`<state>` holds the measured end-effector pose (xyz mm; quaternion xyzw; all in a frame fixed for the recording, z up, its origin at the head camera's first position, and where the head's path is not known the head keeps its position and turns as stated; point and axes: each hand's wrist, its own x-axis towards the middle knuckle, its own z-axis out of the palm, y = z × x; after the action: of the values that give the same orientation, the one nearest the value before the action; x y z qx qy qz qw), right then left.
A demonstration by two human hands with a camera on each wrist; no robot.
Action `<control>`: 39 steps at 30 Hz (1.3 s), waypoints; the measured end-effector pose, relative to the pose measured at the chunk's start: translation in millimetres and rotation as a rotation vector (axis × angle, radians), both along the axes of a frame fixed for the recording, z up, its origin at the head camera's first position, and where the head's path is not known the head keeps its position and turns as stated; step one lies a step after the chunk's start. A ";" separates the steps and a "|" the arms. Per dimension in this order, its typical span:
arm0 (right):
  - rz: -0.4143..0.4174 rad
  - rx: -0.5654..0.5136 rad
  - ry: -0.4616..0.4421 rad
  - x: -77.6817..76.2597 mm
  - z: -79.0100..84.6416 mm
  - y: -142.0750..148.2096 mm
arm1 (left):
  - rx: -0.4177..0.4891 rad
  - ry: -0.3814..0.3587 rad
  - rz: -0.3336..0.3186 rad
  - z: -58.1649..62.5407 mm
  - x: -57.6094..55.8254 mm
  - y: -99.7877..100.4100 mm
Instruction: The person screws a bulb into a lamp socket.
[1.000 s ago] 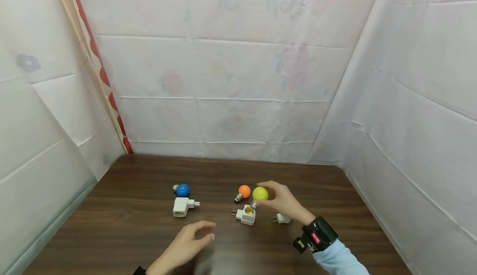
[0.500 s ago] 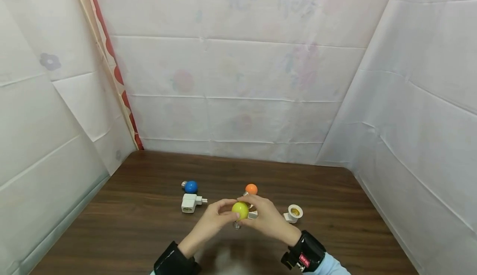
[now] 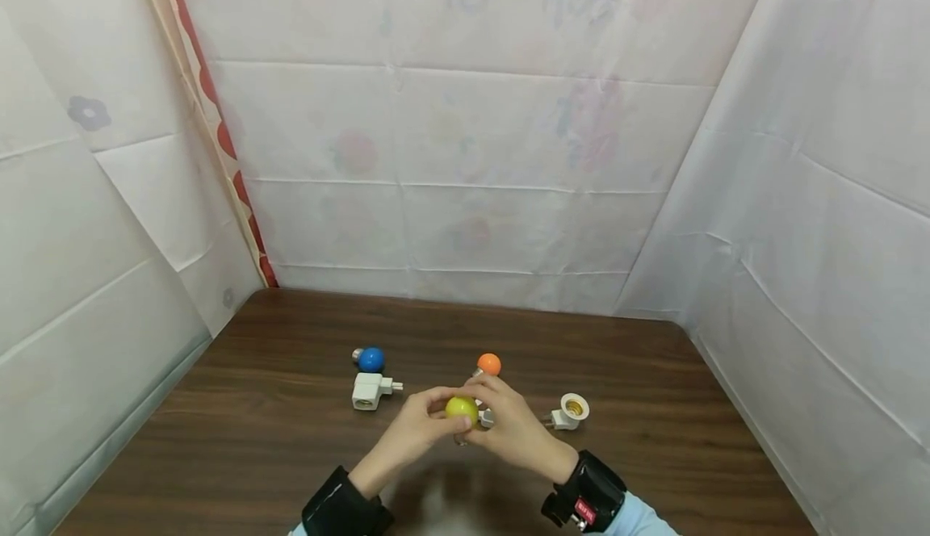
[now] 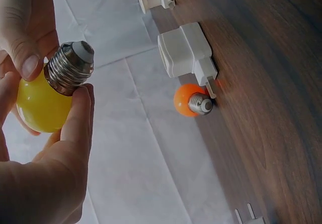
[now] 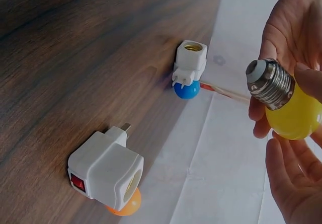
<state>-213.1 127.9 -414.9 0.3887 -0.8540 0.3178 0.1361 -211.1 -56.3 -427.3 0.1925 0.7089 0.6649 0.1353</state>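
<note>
Both hands hold one yellow light bulb (image 3: 460,412) above the front middle of the table. The left hand (image 3: 408,433) pinches its globe from the left. From the right, the right hand (image 3: 514,433) grips the same globe with thumb and fingers. In the left wrist view the bulb's bare metal screw base (image 4: 69,69) sticks out between the fingers, apart from any socket. Behind the right hand, a white plug-in lamp socket (image 3: 486,418) is partly hidden; the right wrist view shows this socket's red switch (image 5: 78,182). An orange bulb (image 3: 489,364) lies just beyond it.
A blue bulb (image 3: 372,360) lies at the left, behind a second white plug-in socket (image 3: 367,391). To the right stands a third socket (image 3: 571,412), its round opening facing up. White sheets (image 3: 450,132) enclose the back and sides of the brown table (image 3: 291,407).
The right hand has carried the yellow bulb leftward and nearer the body. The left hand, holding nothing a second ago, has taken hold of it too. The head view has shifted slightly.
</note>
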 end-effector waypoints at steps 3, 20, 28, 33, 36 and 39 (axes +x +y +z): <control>-0.012 0.005 0.022 2.5 -0.9 0.2 | -0.012 -0.007 0.001 -1.2 1.2 0.0; -0.076 -0.022 -0.055 11.7 15.8 17.9 | 0.027 -0.063 0.163 -4.5 12.9 -5.2; -0.222 -0.043 -0.098 -2.9 9.4 63.3 | 0.020 -0.091 0.302 -9.5 24.2 -15.5; -0.310 -0.073 -0.210 -14.5 -11.0 98.4 | 0.026 -0.092 0.299 -8.0 31.8 -23.8; -0.381 -0.089 -0.282 -23.1 -25.9 117.5 | 0.029 -0.096 0.299 -6.9 33.9 -26.8; -0.451 -0.080 -0.353 -29.3 -40.4 133.0 | 0.039 -0.107 0.300 -7.5 36.1 -26.4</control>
<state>-242.4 260.9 -455.3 0.1219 -0.9162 0.3757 0.0681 -175.1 -82.8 -434.8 0.0512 0.7085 0.7006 0.0682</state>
